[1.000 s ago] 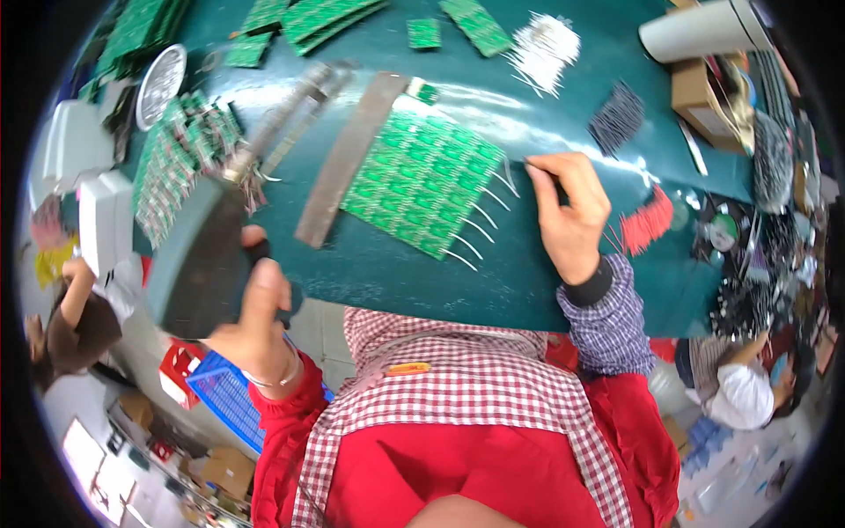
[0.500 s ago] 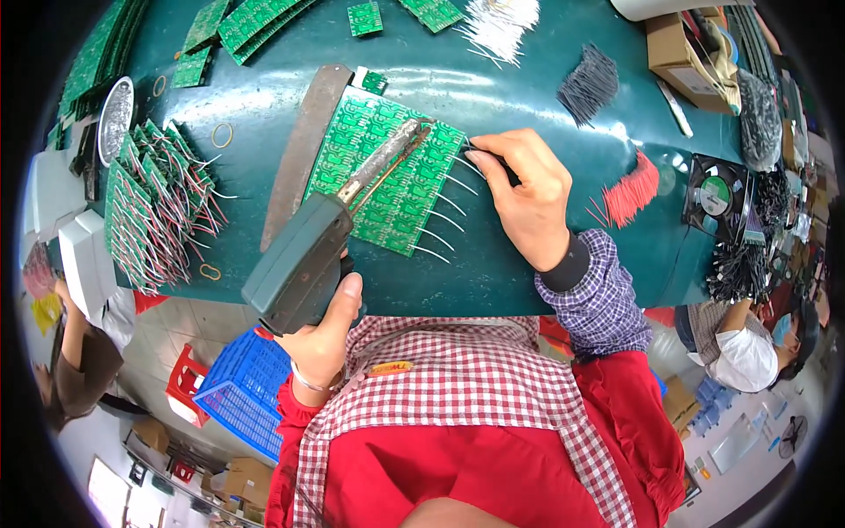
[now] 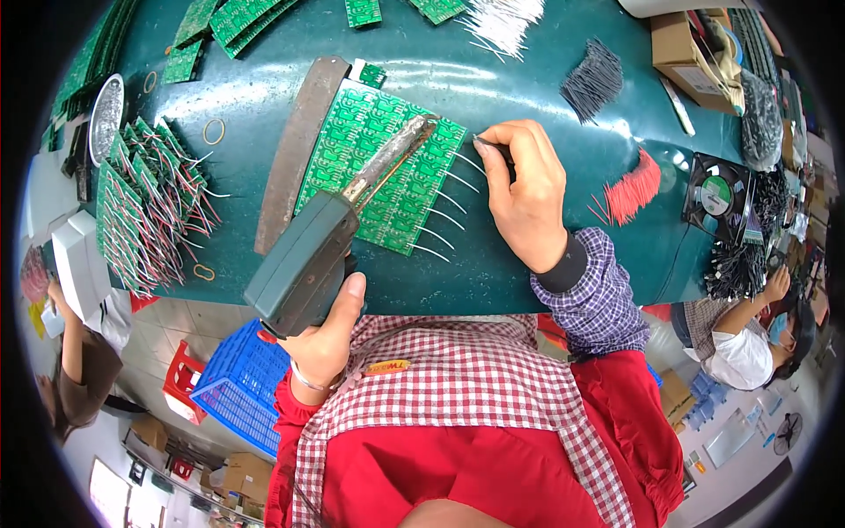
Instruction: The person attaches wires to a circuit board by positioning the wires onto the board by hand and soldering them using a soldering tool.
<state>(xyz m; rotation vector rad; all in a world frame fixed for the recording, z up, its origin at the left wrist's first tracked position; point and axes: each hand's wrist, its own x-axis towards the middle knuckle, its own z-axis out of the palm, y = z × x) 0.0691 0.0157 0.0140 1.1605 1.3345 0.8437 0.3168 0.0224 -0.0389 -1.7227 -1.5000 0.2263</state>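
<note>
My left hand (image 3: 327, 339) is closed around the grip of a dark green soldering gun (image 3: 304, 260). The gun's tip lies over the upper right part of a green circuit board panel (image 3: 352, 132). Several white wires (image 3: 447, 209) stick out from the panel's right edge. Just right of that edge, my right hand (image 3: 530, 189) pinches thin black wires (image 3: 498, 146), mostly hidden by the fingers. Along the panel's left side lies a rusty flat metal bar (image 3: 299, 150), and a small board piece (image 3: 370, 74) sits at its top.
Wired boards (image 3: 150, 207) are heaped at left beside an oval dish (image 3: 107, 119). White wires (image 3: 502, 25), black wires (image 3: 591, 79) and red wires (image 3: 634, 187) lie in piles. At right are a small black fan (image 3: 717, 195) and a cardboard box (image 3: 691, 62). Other people work at both sides.
My right hand has drawn slightly right, away from the panel's edge. The soldering gun's tip has shifted a little to the right over the panel.
</note>
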